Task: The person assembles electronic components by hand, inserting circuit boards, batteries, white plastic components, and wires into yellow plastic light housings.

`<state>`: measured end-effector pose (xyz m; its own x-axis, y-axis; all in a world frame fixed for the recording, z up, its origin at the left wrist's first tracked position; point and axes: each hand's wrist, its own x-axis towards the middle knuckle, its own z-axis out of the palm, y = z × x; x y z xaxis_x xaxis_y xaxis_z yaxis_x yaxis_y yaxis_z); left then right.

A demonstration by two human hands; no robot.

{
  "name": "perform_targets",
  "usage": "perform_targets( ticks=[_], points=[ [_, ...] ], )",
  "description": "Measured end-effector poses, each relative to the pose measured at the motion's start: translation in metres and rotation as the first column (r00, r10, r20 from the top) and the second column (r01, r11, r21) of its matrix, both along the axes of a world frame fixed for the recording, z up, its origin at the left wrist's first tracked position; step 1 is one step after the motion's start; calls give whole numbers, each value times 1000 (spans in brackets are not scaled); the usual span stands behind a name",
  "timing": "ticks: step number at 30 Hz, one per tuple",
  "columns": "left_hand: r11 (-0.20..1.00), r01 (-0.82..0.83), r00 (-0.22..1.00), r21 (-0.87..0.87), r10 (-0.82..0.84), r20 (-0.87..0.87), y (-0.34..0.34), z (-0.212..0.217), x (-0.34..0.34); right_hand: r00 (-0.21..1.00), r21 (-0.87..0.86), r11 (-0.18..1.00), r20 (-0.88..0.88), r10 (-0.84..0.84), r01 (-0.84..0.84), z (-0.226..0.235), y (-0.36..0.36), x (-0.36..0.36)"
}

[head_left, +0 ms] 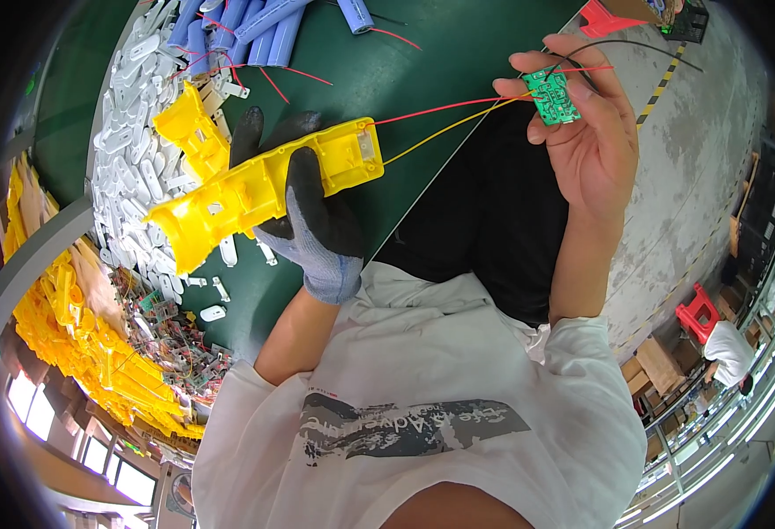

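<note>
My left hand (321, 229), in a grey and black work glove, is closed round a long yellow plastic half-housing (264, 185). The housing is tilted, its open ribbed side facing up. Between the fingers and thumb of my bare right hand (595, 123) is a small green circuit board (553, 97). A red wire (445, 108) and a yellow wire (440, 139) stretch from the board to the housing's right end. A black wire (634, 42) and a short red wire also stick out from the board.
Another yellow housing piece (195, 132) lies beside a heap of white plastic parts (136, 141) on the green table (431, 66). Blue cylindrical cells (268, 35) with red wires lie at the back. Yellow housings (78, 335) and wired circuit boards (171, 339) are piled at left.
</note>
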<state>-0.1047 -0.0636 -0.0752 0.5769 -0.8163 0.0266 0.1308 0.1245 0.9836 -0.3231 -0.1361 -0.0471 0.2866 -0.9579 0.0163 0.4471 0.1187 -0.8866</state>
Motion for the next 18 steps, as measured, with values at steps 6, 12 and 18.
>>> perform_targets(
  ticks=[6,12,18],
  points=[
    [999,2,996,-32,0,85,1,1,0,991,88,994,127,46,-57,1,3,-2],
    [1000,2,998,-27,0,67,6,-6,-5,997,134,989,56,57,-64,2,1,-1],
    [994,-18,998,105,13,54,24,-18,-55,996,212,975,-66,-57,70,14,7,3]
  ],
)
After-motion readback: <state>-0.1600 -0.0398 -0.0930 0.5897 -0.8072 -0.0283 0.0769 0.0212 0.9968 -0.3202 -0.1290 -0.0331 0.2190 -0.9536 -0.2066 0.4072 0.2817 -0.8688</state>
